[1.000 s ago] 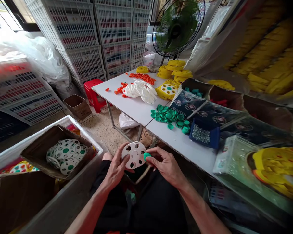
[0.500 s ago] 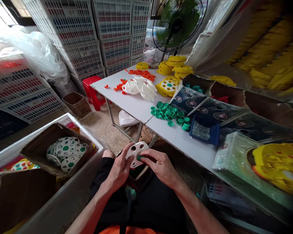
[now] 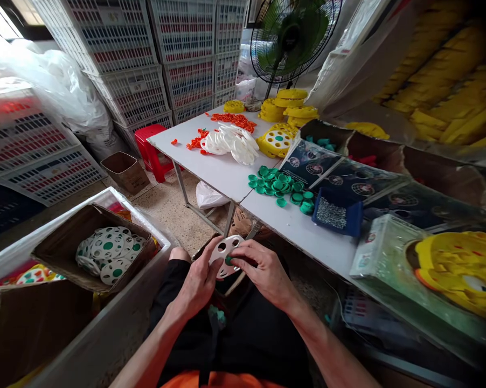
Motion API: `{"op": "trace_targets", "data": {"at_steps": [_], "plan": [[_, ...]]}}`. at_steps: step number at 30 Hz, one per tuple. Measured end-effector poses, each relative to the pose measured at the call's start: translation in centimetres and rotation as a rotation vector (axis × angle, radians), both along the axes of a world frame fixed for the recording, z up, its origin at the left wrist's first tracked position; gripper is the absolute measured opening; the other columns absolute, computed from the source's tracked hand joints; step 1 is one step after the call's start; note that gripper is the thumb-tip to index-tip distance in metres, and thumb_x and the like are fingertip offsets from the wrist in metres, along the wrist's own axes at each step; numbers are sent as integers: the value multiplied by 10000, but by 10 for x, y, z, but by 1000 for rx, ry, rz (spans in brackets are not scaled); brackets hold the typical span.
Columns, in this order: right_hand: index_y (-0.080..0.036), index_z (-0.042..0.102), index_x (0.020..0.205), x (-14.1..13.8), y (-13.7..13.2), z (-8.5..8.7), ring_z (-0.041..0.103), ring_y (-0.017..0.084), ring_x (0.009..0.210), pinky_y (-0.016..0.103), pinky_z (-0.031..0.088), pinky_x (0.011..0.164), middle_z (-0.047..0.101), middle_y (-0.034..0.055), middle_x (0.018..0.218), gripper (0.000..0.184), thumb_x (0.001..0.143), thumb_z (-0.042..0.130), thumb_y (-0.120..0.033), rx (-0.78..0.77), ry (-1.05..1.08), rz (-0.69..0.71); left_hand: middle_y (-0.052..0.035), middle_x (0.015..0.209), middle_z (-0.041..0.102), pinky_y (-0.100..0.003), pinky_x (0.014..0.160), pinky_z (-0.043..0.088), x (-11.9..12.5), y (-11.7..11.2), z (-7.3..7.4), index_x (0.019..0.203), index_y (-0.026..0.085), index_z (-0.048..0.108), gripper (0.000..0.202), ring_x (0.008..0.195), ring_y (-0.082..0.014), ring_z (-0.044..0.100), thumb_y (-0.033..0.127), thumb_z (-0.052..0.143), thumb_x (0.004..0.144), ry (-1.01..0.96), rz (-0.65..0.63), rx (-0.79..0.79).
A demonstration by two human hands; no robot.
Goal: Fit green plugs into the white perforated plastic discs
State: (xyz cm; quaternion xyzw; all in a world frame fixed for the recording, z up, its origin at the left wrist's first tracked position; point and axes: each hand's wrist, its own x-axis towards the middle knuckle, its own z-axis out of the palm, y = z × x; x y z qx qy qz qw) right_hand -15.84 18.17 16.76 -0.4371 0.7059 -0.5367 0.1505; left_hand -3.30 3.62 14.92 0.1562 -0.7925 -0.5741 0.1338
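Over my lap I hold a white plastic disc (image 3: pixel 225 249) with round holes. My left hand (image 3: pixel 198 283) grips its left edge, fingers curled round it. My right hand (image 3: pixel 263 272) is closed on the disc's right side and presses a small green cap (image 3: pixel 228 261) into its middle. To my left a cardboard box (image 3: pixel 61 245) holds several white discs with green caps (image 3: pixel 108 252). On the white table (image 3: pixel 222 175) lie a heap of loose green caps (image 3: pixel 281 187) and a pile of bare white discs (image 3: pixel 230 144).
Orange small parts (image 3: pixel 233 121) and yellow discs (image 3: pixel 289 105) sit at the table's far end. A blue tray (image 3: pixel 335 214), cardboard boxes and a bag of yellow parts (image 3: pixel 457 267) crowd the right. White crates (image 3: pixel 162 64), a fan (image 3: pixel 293 37), a red stool (image 3: pixel 152 145) stand behind.
My right hand has brought the green cap from the disc's right edge to its middle and now presses it in. Disc and hands have shifted slightly up and left in view.
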Motion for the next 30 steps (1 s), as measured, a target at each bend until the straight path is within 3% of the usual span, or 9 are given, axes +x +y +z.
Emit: {"op": "trace_targets", "data": {"at_steps": [7, 13, 17, 20, 23, 26, 28, 30], "plan": [[-254, 694, 894, 2, -2, -2, 668, 217, 830, 334, 525, 745, 691, 35, 882, 51, 906, 679, -301, 47, 20, -99, -72, 1404, 631, -385, 1106, 434, 0, 3, 1, 1461, 251, 468, 475, 1287, -251, 576, 350, 485, 998, 30, 23, -13], [-250, 642, 860, 8, -7, 1, 671, 206, 832, 329, 498, 749, 677, 12, 905, 51, 895, 675, -233, 154, 143, -158, -74, 1366, 644, -364, 1061, 467, 1, 4, -6, 1441, 245, 483, 472, 1238, -245, 590, 398, 503, 994, 27, 39, 115], [-266, 614, 1050, 9, -6, -1, 658, 229, 903, 325, 499, 699, 652, 37, 1082, 320, 796, 800, -322, 250, 156, -334, -73, 1377, 627, -345, 1041, 477, 4, 1, -6, 1428, 248, 501, 487, 1244, -254, 578, 426, 539, 976, 37, 49, 206], [-270, 579, 1198, 6, -3, -6, 649, 231, 901, 325, 511, 680, 630, 57, 1136, 530, 759, 827, -434, 254, 80, -357, -67, 1381, 617, -343, 1058, 463, 7, 0, -4, 1412, 259, 522, 474, 1269, -258, 558, 433, 549, 972, 57, 58, 203], [-255, 606, 1119, 4, -1, -11, 642, 222, 856, 324, 508, 669, 636, 54, 1065, 462, 778, 799, -498, 248, 46, -323, -64, 1384, 610, -348, 1063, 465, 7, -1, -5, 1408, 266, 525, 464, 1275, -260, 547, 426, 550, 973, 57, 40, 187], [-249, 612, 1028, 4, -3, -18, 644, 244, 893, 332, 499, 673, 645, 57, 1011, 365, 820, 756, -511, 234, 92, -342, -74, 1375, 605, -345, 945, 549, 6, 1, -8, 1424, 268, 506, 485, 1178, -259, 592, 446, 536, 974, 21, 31, 214], [-253, 608, 1067, 5, -5, -23, 644, 269, 973, 347, 509, 717, 650, 69, 1051, 368, 833, 749, -500, 210, 122, -367, -79, 1367, 601, -336, 842, 589, 4, 2, -10, 1442, 273, 483, 516, 1104, -256, 615, 470, 533, 968, -4, 37, 262], [-258, 606, 1134, 6, -6, -26, 628, 285, 1064, 364, 525, 784, 643, 84, 1136, 391, 842, 751, -475, 175, 121, -361, -76, 1370, 602, -350, 875, 585, 3, 2, -12, 1451, 275, 471, 536, 1116, -259, 615, 475, 549, 960, -9, 52, 304]]}}
